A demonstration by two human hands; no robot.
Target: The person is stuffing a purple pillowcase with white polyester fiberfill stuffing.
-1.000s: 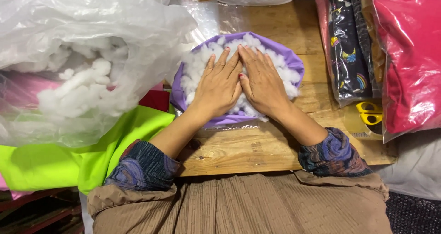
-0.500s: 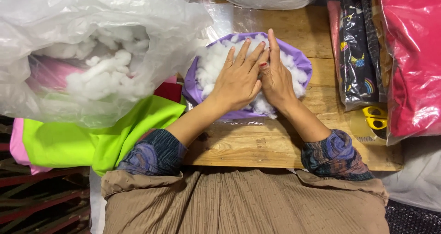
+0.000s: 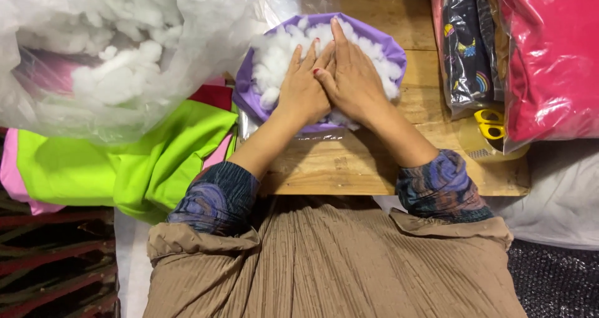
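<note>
Now, hands: both lie flat on the white stuffing (image 3: 281, 56), palms down, fingers straight and together, pressing and grasping nothing.
Left hand (image 3: 301, 88): rests on the near-left part of the fluff, fingertips pointing away from the body.
Right hand (image 3: 350, 74): lies just beside the left hand and touches it along the thumb side; its fingertips reach almost to the far rim of the purple cover (image 3: 394, 46).
Stuffing: sits inside the purple fabric cover, which curls up around it like a shallow bowl on the wooden table (image 3: 374, 168), in front of the person.
Change: a second ago the hands lay side by side with fingers fanned; half a second ago the right hand stood on its edge; now it is flat again and angled across the pile, closer to the left hand. That looks like repeated patting that packs the fluff down into the cover.
Supply: a large clear plastic bag (image 3: 93, 56) of the same white fluff stands to the left, touching the cover's edge.
Nearby: green cloth (image 3: 125, 162) lies under the bag; red and patterned wrapped fabrics (image 3: 549, 62) are stacked on the right.
Yellow-handled tool (image 3: 490, 123): probably scissors, half hidden beneath a wrapped bundle.
</note>
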